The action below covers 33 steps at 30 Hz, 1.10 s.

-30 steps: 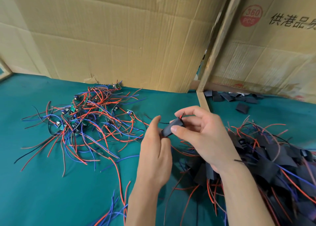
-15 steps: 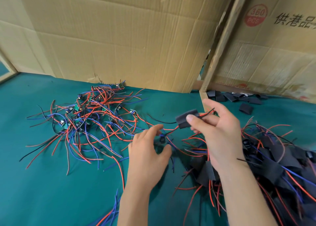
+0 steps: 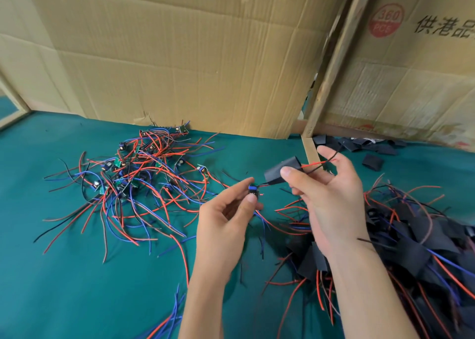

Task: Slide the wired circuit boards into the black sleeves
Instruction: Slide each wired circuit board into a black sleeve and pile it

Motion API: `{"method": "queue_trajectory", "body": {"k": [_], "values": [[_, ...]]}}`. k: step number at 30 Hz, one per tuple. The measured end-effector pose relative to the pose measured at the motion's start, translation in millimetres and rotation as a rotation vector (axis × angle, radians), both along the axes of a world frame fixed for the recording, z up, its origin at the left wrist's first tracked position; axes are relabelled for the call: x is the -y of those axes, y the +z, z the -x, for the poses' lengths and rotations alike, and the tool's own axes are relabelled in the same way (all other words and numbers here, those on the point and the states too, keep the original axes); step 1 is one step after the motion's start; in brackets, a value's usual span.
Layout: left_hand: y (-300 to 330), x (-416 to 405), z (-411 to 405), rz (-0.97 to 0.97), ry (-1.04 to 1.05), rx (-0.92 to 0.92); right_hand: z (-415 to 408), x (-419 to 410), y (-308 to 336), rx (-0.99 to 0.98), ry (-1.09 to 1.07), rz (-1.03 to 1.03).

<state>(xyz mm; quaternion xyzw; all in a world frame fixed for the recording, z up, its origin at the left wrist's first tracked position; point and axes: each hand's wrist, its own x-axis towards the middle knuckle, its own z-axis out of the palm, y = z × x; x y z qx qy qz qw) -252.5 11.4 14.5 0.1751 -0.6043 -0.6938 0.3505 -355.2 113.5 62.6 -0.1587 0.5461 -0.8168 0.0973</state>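
My right hand [image 3: 331, 200] pinches a black sleeve [image 3: 280, 170] between thumb and fingers, above the green table. A red and a black wire run through the sleeve and stick out of its right end. My left hand [image 3: 228, 215] pinches a small wired circuit board [image 3: 253, 190] just left of and below the sleeve's open end. The board sits outside the sleeve, and its blue wires hang down from it.
A tangle of bare wired boards [image 3: 133, 174] lies at the left on the green table [image 3: 64, 274]. Sleeved boards are heaped at the right [image 3: 416, 241]. Loose black sleeves [image 3: 370, 148] lie by the cardboard boxes [image 3: 180, 56] along the back.
My hands moved apart: the right hand lifted the sleeve up and right along the wires, while the left hand took hold of the board below it and raised it slightly.
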Motion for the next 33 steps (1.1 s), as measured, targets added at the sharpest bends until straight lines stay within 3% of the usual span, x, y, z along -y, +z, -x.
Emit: {"method": "queue_trajectory", "body": {"k": [5,9,16,21,26,33], "values": [[0.1,-0.5,1.2,-0.058,-0.104,-0.086,-10.5,11.5,-1.5,0.155,0.150,0.042],[1.9,-1.5,-0.5,-0.240,-0.192,-0.200,-14.6,13.7,0.8,0.282,0.236,0.121],[7.6,-14.1,-0.2,-0.440,-0.245,-0.286,-9.9,6.6,1.1,0.332,0.418,0.071],[11.8,-24.8,4.1,-0.398,-0.153,-0.273,-11.1,3.1,3.8,0.357,0.489,0.061],[12.3,-36.0,4.5,-0.149,-0.030,-0.093,-10.2,-0.2,6.5,0.343,0.288,-0.023],[26.5,-31.4,7.9,-0.063,0.080,0.031,-6.9,-14.2,18.8,-0.018,0.227,-0.371]]}}
